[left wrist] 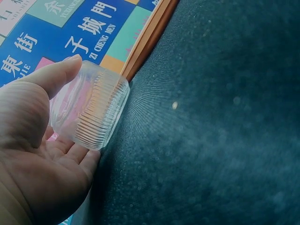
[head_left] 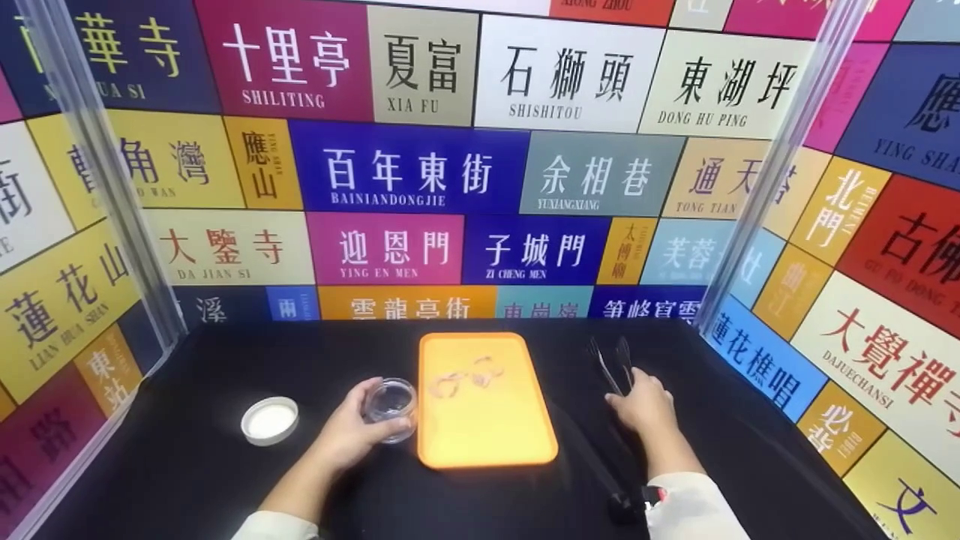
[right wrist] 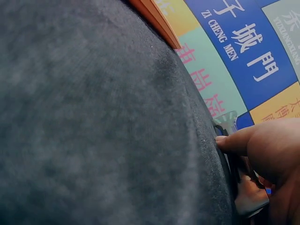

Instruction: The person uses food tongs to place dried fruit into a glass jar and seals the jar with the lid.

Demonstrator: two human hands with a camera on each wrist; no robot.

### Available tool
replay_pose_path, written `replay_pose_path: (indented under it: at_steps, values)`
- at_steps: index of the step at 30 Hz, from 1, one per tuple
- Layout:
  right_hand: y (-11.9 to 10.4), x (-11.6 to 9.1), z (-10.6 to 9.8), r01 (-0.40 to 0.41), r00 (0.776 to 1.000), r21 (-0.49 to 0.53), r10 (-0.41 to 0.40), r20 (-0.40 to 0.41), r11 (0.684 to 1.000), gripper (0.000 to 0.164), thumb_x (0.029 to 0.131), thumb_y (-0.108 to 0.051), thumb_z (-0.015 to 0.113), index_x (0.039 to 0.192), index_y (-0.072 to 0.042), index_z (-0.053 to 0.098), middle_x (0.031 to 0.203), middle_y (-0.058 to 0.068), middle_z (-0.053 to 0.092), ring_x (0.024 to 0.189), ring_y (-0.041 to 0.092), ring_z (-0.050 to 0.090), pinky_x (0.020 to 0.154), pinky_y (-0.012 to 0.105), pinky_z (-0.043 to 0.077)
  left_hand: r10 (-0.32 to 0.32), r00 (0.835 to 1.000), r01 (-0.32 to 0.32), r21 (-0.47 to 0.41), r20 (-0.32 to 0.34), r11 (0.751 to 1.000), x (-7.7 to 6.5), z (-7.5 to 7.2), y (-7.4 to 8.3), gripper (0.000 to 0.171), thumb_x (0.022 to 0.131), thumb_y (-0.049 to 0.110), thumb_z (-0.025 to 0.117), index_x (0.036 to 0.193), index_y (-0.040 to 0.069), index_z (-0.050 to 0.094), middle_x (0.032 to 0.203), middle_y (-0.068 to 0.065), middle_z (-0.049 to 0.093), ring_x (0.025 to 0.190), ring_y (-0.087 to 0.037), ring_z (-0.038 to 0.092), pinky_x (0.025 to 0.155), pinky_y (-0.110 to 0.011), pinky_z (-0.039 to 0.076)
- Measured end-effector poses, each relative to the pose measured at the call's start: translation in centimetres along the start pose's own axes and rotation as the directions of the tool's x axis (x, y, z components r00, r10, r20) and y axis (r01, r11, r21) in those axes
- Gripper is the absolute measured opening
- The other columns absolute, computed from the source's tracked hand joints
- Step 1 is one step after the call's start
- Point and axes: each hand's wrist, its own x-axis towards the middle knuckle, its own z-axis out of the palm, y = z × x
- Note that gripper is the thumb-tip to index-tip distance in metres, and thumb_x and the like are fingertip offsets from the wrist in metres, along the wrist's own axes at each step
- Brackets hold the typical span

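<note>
My left hand (head_left: 351, 424) holds a clear, open-topped jar (head_left: 390, 401) by its side, next to the left edge of an orange cutting board (head_left: 487, 427). In the left wrist view the jar's ribbed wall (left wrist: 96, 110) shows, with the thumb on one side and fingers beneath. Several thin pinkish pieces (head_left: 448, 385) lie on the board's far half; their kind is unclear. To the right of the board, my right hand (head_left: 649, 401) grips a pair of metal tongs (head_left: 611, 367), tips pointing away. The right wrist view shows the thumb against the tongs (right wrist: 248, 194), other fingers mostly hidden.
A round white lid (head_left: 270, 420) lies left of the left hand on the black cloth (head_left: 360, 499). A dark strap-like item (head_left: 611, 480) lies by the right wrist. Colourful printed panels (head_left: 409, 172) surround the table, with clear corner posts (head_left: 780, 150).
</note>
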Motion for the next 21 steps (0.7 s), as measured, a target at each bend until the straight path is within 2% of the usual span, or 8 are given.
replay_pose_path:
  at_steps: [4,12,21]
  values:
    - [0.12,0.08,-0.15,0.004,1.0,0.028,-0.004,-0.015,1.0,0.076,0.098,-0.028,0.072,0.158,0.007,0.041,0.157,0.04,0.046,0.144,0.061,0.046,0.124,0.069,0.036,-0.003,1.0,0.003,-0.006,-0.005,1.0,-0.07,0.16,-0.03,0.1,0.081,0.036,0.095,0.161,0.008,0.041,0.16,-0.022,0.053,0.15,-0.041,0.051,0.129,-0.062,0.035]
    - [0.08,0.4,-0.21,0.041,0.999,0.091,-0.039,-0.028,0.995,0.077,0.097,-0.026,0.07,0.158,0.009,0.039,0.159,0.04,0.043,0.148,0.057,0.043,0.127,0.066,0.034,-0.009,1.0,0.009,-0.015,-0.005,1.0,-0.08,0.12,0.07,0.1,0.082,0.036,0.095,0.161,0.008,0.041,0.161,-0.021,0.053,0.15,-0.041,0.05,0.129,-0.061,0.035]
    - [-0.45,0.34,-0.01,0.075,0.997,0.119,-0.072,-0.031,0.99,0.074,0.094,-0.022,0.07,0.157,0.009,0.043,0.155,0.039,0.047,0.144,0.056,0.049,0.125,0.064,0.037,-0.009,1.0,0.009,0.003,-0.005,1.0,-0.28,-0.08,0.13,0.099,0.082,0.036,0.094,0.161,0.009,0.041,0.161,-0.021,0.053,0.149,-0.041,0.051,0.128,-0.063,0.035]
